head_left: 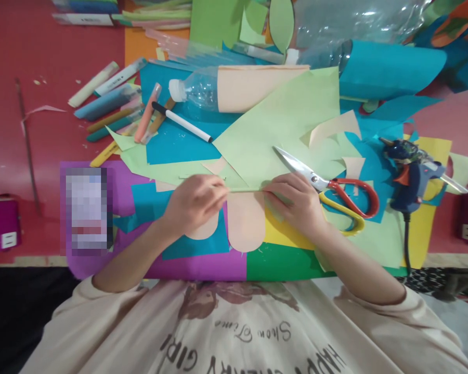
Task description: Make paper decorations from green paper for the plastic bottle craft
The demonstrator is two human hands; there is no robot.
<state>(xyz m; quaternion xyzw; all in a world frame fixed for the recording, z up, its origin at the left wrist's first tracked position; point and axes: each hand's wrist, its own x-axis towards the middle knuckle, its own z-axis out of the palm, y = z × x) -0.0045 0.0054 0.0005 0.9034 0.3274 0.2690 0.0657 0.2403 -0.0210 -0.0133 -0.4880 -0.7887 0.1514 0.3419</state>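
A thin light-green paper strip [246, 190] runs level between my two hands. My left hand [198, 202] pinches its left end, fingertips pressed together. At the other end my right hand [294, 197] has thumb and fingers closed on it. Just below the strip lies a peach paper piece with a rounded end [246, 223]; a second rounded peach piece [203, 228] is partly under my left hand. Beside my right hand lie scissors [315, 180] with red and yellow handles, their blades apart. A large light-green paper sheet [284, 124] spreads beyond the hands.
A bottle wrapped in peach paper [257, 88] lies behind, near a blue-wrapped bottle [393, 67]. Several markers [105, 101] sit at the left, with a white pen [183, 122] closer in. A blurred phone [86, 208] is left; a corded glue gun [413, 179] is right.
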